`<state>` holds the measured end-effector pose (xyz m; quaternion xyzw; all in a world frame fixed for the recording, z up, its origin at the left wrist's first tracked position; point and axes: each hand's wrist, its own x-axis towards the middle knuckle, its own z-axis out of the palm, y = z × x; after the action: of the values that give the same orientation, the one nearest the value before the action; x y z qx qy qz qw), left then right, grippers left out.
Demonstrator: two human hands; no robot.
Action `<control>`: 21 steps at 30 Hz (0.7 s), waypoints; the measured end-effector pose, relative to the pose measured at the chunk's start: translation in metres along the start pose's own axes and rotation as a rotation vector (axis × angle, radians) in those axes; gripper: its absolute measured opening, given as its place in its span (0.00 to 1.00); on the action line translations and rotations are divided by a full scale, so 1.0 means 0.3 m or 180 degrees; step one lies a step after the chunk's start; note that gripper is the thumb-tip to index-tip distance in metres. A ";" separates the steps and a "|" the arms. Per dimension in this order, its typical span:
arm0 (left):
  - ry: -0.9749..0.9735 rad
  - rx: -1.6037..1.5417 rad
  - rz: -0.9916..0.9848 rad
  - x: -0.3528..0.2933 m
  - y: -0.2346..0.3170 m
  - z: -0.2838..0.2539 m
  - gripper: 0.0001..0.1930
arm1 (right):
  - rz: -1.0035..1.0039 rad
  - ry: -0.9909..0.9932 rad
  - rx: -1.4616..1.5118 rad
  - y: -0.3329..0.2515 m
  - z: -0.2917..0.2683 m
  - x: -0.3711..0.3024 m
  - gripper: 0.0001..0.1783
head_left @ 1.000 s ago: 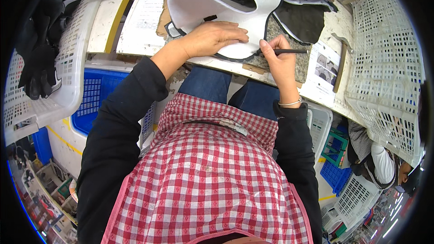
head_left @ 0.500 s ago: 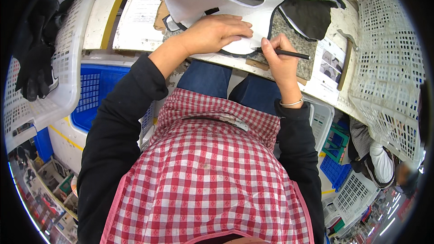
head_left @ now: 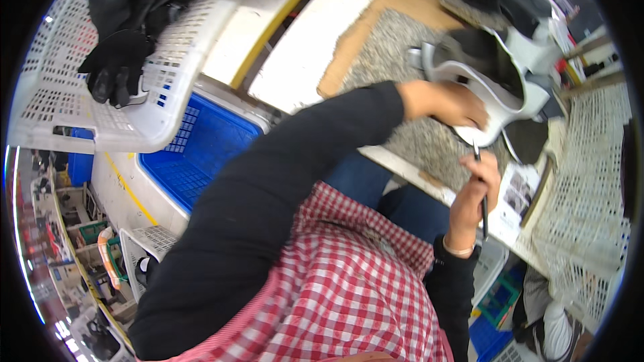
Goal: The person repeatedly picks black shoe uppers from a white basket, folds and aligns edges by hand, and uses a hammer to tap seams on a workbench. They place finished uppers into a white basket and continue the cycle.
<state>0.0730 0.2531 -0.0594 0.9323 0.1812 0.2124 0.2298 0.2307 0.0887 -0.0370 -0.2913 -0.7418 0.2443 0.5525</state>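
A white fabric piece with a dark inside (head_left: 530, 97), looking like a shoe upper, lies on the right part of a speckled slab (head_left: 386, 43). My left hand (head_left: 453, 102) reaches across to it, fingers bent over its near part and gripping it. Some of those fingers are blurred. Just nearer to me, my right hand (head_left: 475, 194) holds a black pen (head_left: 484, 218). The pen points away from me, its tip close to the near edge of the white piece; whether they touch I cannot tell.
A printed sheet (head_left: 515, 191) lies on the table right of the pen. Brown cardboard (head_left: 333, 79) sits under the slab. A white crate (head_left: 161, 124) with black pieces stands left, above a blue crate (head_left: 208, 157); another white crate (head_left: 587, 188) stands right.
My left hand has moved the white piece to the right across the slab. The pen has swung from lying sideways to pointing away from me. My view has turned.
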 end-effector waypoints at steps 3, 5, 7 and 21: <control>-0.0118 -0.0147 0.0535 0.232 0.075 -0.104 0.11 | -0.0024 0.0078 -0.0141 0.005 0.023 0.002 0.23; 0.1336 -0.0225 0.1002 0.241 0.113 -0.283 0.09 | 0.0164 0.0251 -0.0050 0.023 0.030 -0.010 0.23; 0.2649 -0.0559 0.1029 0.098 0.078 -0.501 0.10 | 0.0393 0.0335 0.0026 0.044 0.024 -0.029 0.24; 0.0890 0.3596 -0.1271 -0.902 0.131 -0.899 0.13 | 0.0553 -0.0029 -0.0299 0.054 -0.019 -0.029 0.17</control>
<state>-0.2753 0.1974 0.0927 0.8214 0.4653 0.1567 -0.2903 0.2407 0.0942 -0.0525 -0.3790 -0.7268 0.2575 0.5116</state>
